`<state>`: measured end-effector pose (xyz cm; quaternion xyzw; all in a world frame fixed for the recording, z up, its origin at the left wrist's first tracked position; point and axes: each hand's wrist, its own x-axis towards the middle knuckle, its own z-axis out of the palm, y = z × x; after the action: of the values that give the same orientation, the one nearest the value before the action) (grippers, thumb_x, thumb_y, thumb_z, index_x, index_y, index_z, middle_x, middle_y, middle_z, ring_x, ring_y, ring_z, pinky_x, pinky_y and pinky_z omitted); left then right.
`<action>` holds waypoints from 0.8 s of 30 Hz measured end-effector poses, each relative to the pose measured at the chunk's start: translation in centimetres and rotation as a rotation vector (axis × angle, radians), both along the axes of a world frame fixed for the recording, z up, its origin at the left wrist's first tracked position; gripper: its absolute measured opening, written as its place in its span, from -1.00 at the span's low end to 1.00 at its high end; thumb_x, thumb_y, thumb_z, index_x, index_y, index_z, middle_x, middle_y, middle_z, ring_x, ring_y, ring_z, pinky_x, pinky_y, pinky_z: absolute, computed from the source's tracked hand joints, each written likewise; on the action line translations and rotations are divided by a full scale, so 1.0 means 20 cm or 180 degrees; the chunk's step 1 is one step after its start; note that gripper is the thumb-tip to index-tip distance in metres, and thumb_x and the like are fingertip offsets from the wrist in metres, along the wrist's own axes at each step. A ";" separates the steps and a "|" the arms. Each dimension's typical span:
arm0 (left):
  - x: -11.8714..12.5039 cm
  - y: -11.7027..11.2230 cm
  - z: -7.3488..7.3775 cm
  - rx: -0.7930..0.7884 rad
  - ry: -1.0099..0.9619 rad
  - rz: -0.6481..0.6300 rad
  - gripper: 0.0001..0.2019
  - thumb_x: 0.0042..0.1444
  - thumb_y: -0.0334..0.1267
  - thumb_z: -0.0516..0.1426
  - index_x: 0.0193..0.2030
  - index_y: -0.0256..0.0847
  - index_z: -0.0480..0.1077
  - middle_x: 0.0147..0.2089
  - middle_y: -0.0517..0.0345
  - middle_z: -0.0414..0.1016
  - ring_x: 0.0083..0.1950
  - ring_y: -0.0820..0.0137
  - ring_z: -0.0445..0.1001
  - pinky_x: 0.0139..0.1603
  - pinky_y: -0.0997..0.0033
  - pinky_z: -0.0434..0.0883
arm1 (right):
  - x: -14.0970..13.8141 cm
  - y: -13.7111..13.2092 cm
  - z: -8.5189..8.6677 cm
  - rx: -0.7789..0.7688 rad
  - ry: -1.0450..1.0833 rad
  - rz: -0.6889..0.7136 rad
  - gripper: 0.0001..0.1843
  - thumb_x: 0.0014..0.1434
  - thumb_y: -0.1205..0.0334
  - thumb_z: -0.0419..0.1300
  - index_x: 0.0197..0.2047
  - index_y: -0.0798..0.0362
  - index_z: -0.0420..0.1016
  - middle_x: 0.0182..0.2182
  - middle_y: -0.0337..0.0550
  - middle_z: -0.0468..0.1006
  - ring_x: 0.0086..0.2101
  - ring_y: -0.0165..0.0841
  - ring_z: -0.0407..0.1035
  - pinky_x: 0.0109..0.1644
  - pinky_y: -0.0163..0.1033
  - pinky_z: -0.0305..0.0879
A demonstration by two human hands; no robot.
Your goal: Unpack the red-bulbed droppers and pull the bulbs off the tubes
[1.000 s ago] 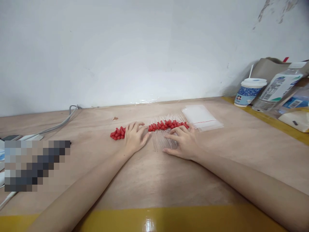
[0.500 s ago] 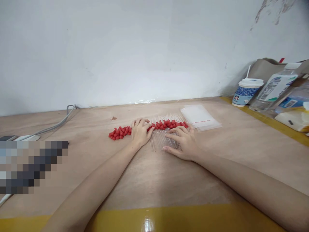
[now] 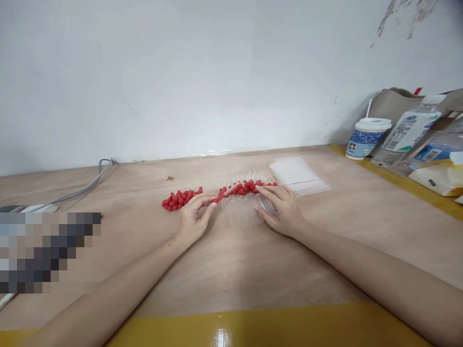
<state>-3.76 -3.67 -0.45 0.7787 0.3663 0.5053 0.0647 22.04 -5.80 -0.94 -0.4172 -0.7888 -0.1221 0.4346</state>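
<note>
My left hand (image 3: 195, 219) pinches a dropper (image 3: 218, 198) by its red rubber bulb between thumb and fingertips. The dropper's thin clear tube points up and to the right. Right of it, my right hand (image 3: 285, 207) rests with thumb and fingers apart, its fingertips at a row of red rubber bulbs (image 3: 249, 186). That row lies across a spread of thin clear tubes (image 3: 238, 209). Whether every bulb there sits on a tube, I cannot tell. Just beyond my left hand is a separate heap of red bulbs (image 3: 178, 199).
Clear plastic bags (image 3: 298, 173) lie behind my right hand. At the right stand a paper cup (image 3: 367, 140) with a straw and a plastic bottle (image 3: 408, 130), near other packaging. A grey cable (image 3: 83, 188) runs along the left side of the wooden table (image 3: 231, 270).
My left hand has drawn back and left from the row of bulbs, and now holds up one dropper. My right hand has shifted slightly, its index fingertip now at the bulbs.
</note>
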 end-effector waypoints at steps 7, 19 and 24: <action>-0.06 -0.13 0.02 -0.0535 0.0481 -0.0577 -0.83 0.10 -0.28 0.11 -0.16 -0.16 0.44 -0.13 0.03 0.50 -0.12 0.33 0.48 -0.09 0.27 0.46 | -0.03 -0.07 0.05 0.0399 -0.0537 0.0519 -0.38 0.10 0.01 0.12 0.20 0.04 0.16 0.09 0.01 0.32 0.08 -0.21 0.20 0.17 0.00 0.08; -0.01 -0.15 0.05 -0.0196 0.0854 -0.0808 -0.72 0.08 -0.32 0.11 -0.03 -0.16 0.38 -0.01 0.02 0.45 0.03 0.32 0.41 0.06 0.25 0.38 | -0.08 -0.06 0.00 0.0304 -0.0745 0.0608 -0.81 0.18 0.27 0.07 -0.18 -0.02 0.48 -0.25 -0.20 0.57 -0.08 -0.30 0.35 0.19 0.10 -0.02; 0.07 -0.16 0.05 0.0405 0.1492 -0.0479 -0.56 0.05 -0.19 0.15 0.10 -0.15 0.29 0.19 -0.02 0.26 0.28 0.16 0.09 0.24 0.00 0.13 | -0.09 -0.07 0.01 0.0380 -0.0678 0.0715 -0.84 0.15 0.29 0.11 -0.20 0.02 0.48 -0.31 -0.24 0.58 -0.15 -0.33 0.38 0.17 0.06 0.02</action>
<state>-2.31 -6.79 0.52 0.9021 0.2797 0.3268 -0.0337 20.18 -7.16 -0.84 -0.2845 -0.8634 -0.1629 0.3835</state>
